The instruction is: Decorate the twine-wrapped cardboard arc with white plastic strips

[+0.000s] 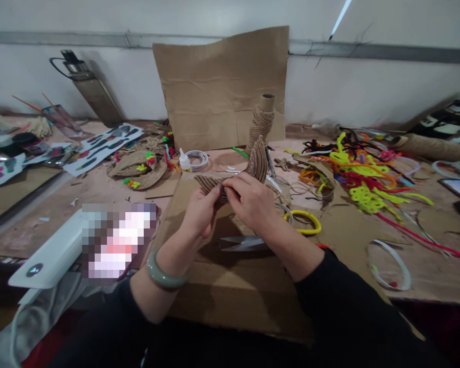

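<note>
Between both hands, above the cardboard on the table, is a curved, ribbed piece of brown jute twine. My left hand pinches its lower left part with thumb and fingers. Close beside it, my right hand is closed at the same spot, fingertips on the twine piece. What lies right under the fingertips is hidden. Scissor blades lie below my right wrist, which covers their middle. A yellow scissor handle shows to the right of that wrist. Behind the piece stands a tube wound with twine.
A cardboard sheet leans on the wall. To the right lie tangled coloured pipe cleaners. Left are a woven twine hat, a small glue bottle, a blurred-out phone and a white device. A tall bottle stands behind.
</note>
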Motion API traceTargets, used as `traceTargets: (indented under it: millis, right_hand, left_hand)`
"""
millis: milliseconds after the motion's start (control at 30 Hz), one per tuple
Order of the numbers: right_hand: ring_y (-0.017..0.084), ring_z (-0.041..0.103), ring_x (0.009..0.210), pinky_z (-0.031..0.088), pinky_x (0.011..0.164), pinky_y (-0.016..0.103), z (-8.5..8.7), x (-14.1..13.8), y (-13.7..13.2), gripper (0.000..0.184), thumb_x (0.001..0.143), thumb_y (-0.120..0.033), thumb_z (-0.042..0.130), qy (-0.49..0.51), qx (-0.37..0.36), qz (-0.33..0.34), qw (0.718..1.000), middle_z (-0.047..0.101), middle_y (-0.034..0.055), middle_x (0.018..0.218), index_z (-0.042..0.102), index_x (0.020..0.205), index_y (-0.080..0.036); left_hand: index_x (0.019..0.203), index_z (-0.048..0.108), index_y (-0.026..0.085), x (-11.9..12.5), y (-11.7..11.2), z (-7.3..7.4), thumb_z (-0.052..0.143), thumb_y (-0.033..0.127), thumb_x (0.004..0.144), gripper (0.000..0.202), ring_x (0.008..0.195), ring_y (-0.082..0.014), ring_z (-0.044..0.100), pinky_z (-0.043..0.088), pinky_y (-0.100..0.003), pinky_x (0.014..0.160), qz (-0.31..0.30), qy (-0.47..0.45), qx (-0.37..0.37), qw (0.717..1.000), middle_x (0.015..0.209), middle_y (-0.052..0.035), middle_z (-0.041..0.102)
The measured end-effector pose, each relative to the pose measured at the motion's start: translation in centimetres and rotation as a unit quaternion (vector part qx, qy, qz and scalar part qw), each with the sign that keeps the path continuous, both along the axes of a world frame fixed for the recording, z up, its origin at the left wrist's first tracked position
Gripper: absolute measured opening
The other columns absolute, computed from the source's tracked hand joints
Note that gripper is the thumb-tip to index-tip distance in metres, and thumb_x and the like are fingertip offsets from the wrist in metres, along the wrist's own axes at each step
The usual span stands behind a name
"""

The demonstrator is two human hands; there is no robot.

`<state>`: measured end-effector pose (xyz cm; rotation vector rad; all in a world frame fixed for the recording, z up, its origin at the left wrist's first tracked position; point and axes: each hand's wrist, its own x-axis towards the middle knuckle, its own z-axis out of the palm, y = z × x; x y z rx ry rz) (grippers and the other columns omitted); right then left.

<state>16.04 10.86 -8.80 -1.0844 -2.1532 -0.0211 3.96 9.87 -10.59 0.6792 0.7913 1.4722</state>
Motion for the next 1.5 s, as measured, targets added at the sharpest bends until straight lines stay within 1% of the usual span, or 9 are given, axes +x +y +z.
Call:
traceTargets:
  millis: [233, 367, 533, 700, 833, 1033, 1200, 1367, 1500]
  right_hand:
    - [0.017, 0.061, 0.088, 0.045, 0.078, 0.028, 0.1, 0.0, -0.1, 0.023, 0.088, -0.015, 0.047, -0.014, -0.016, -0.007, 1.000, 0.067, 0.0072, 0.094, 0.069, 0.097, -0.016]
    - [0.017, 0.061, 0.089, 0.045, 0.079, 0.028, 0.0, 0.0, 0.0, 0.024, 0.089, -0.016, 0.047, -0.019, -0.020, -0.012, 1.000, 0.068, 0.0071, 0.096, 0.069, 0.098, -0.016]
    - [0.018, 0.062, 0.090, 0.045, 0.079, 0.029, -0.1, -0.1, 0.0, 0.024, 0.090, -0.017, 0.046, -0.022, -0.028, -0.015, 0.999, 0.068, 0.0072, 0.096, 0.069, 0.098, -0.016]
    - [0.018, 0.061, 0.089, 0.045, 0.079, 0.030, -0.1, -0.2, -0.1, 0.026, 0.092, -0.018, 0.044, -0.032, -0.034, -0.007, 0.999, 0.068, 0.0078, 0.096, 0.069, 0.098, -0.017]
    - [0.019, 0.060, 0.091, 0.046, 0.082, 0.031, -0.1, -0.2, -0.2, 0.027, 0.092, -0.019, 0.043, -0.040, -0.036, 0.009, 0.999, 0.067, 0.0086, 0.097, 0.069, 0.098, -0.016]
    - [0.017, 0.059, 0.092, 0.046, 0.080, 0.029, 0.0, 0.4, 0.1, 0.024, 0.090, -0.016, 0.047, -0.040, 0.006, 0.036, 0.999, 0.064, 0.0079, 0.101, 0.068, 0.101, -0.018]
    - [0.016, 0.059, 0.089, 0.046, 0.076, 0.028, 0.3, 1.3, 0.6, 0.021, 0.091, -0.019, 0.048, -0.059, 0.033, 0.030, 0.997, 0.064, 0.0072, 0.099, 0.068, 0.096, -0.018]
    - [0.015, 0.059, 0.085, 0.044, 0.071, 0.026, 0.6, 1.5, 0.5, 0.021, 0.091, -0.019, 0.049, -0.083, 0.019, 0.011, 0.996, 0.066, 0.0051, 0.097, 0.069, 0.092, -0.020]
    - [0.015, 0.059, 0.085, 0.042, 0.069, 0.027, 0.8, 1.5, 0.5, 0.021, 0.091, -0.021, 0.049, -0.093, 0.019, -0.002, 0.995, 0.067, 0.0053, 0.095, 0.070, 0.087, -0.020]
  left_hand:
    - [0.082, 0.071, 0.015, 0.0, 0.0, 0.0, 0.072, 0.019, 0.068, 0.015, 0.072, -0.0128, 0.064, 0.050, -0.023, 0.070, 0.008, 0.011, -0.009, 1.000, 0.082, -0.0036, 0.072]
    - [0.081, 0.071, 0.015, 0.0, 0.1, 0.0, 0.073, 0.019, 0.064, 0.017, 0.072, -0.0133, 0.064, 0.050, -0.025, 0.071, 0.016, 0.011, -0.008, 1.000, 0.082, -0.0028, 0.073]
    - [0.081, 0.071, 0.015, -0.2, 0.2, -0.3, 0.073, 0.021, 0.065, 0.017, 0.068, -0.0113, 0.063, 0.049, -0.022, 0.065, 0.013, -0.001, -0.015, 1.000, 0.080, -0.0022, 0.072]
    - [0.076, 0.070, 0.014, -0.1, 0.3, -0.2, 0.071, 0.020, 0.066, 0.011, 0.064, -0.0111, 0.062, 0.049, -0.022, 0.064, 0.037, -0.006, -0.035, 0.999, 0.075, -0.0021, 0.071]
    - [0.075, 0.070, 0.014, 0.0, 0.4, -0.1, 0.071, 0.018, 0.065, 0.011, 0.064, -0.0113, 0.062, 0.049, -0.024, 0.066, 0.056, -0.012, -0.027, 0.998, 0.075, -0.0022, 0.072]
    - [0.082, 0.070, 0.013, -0.3, 0.7, -0.1, 0.073, 0.021, 0.064, 0.020, 0.070, -0.0129, 0.065, 0.049, -0.024, 0.070, 0.066, 0.009, -0.010, 0.998, 0.082, -0.0039, 0.073]
    - [0.085, 0.070, 0.013, -0.5, 0.7, 0.3, 0.073, 0.022, 0.064, 0.023, 0.075, -0.0144, 0.066, 0.051, -0.027, 0.074, 0.079, 0.019, -0.004, 0.997, 0.085, -0.0043, 0.074]
    - [0.075, 0.069, 0.014, -0.6, 0.8, 0.2, 0.073, 0.023, 0.063, 0.015, 0.066, -0.0140, 0.065, 0.051, -0.027, 0.070, 0.092, 0.037, -0.011, 0.995, 0.073, -0.0019, 0.072]
    - [0.080, 0.070, 0.015, -0.7, 0.9, 0.1, 0.074, 0.024, 0.063, 0.019, 0.071, -0.0149, 0.066, 0.051, -0.028, 0.073, 0.080, 0.030, 0.006, 0.996, 0.079, -0.0026, 0.074]
